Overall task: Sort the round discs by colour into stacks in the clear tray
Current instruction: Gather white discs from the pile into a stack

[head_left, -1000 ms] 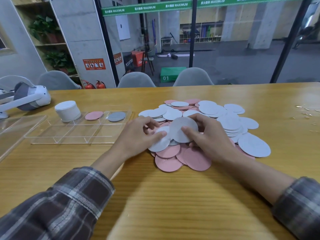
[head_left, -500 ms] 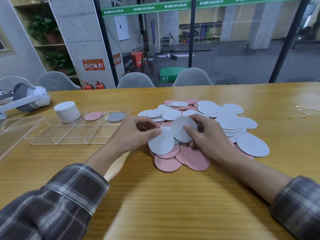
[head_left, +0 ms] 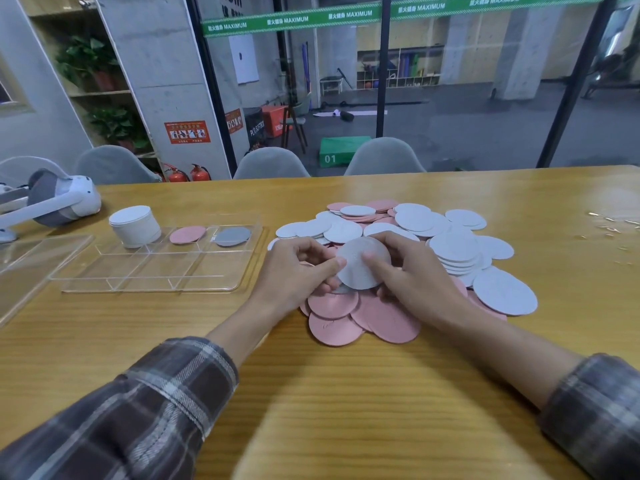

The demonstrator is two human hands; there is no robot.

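A heap of white and pink round discs (head_left: 450, 247) lies on the wooden table to the right of centre. Both hands hold white discs (head_left: 356, 268) tilted up above the heap's near edge. My left hand (head_left: 298, 271) pinches them from the left with thumb and fingers. My right hand (head_left: 412, 275) grips them from the right. The clear tray (head_left: 156, 271) lies to the left. Its far row holds a tall white stack (head_left: 134, 225), a pink disc (head_left: 187, 234) and a grey disc (head_left: 232, 236). Its near compartments hold nothing.
A clear lid (head_left: 31, 268) lies at the table's left edge. A white and grey headset (head_left: 55, 199) rests at the far left. Grey chairs (head_left: 382, 157) stand behind the table. Small clear scraps (head_left: 613, 226) lie at the far right.
My left hand lifted a white disc from the heap and brought it against the disc in my right hand. Both hands now hold the white discs together.
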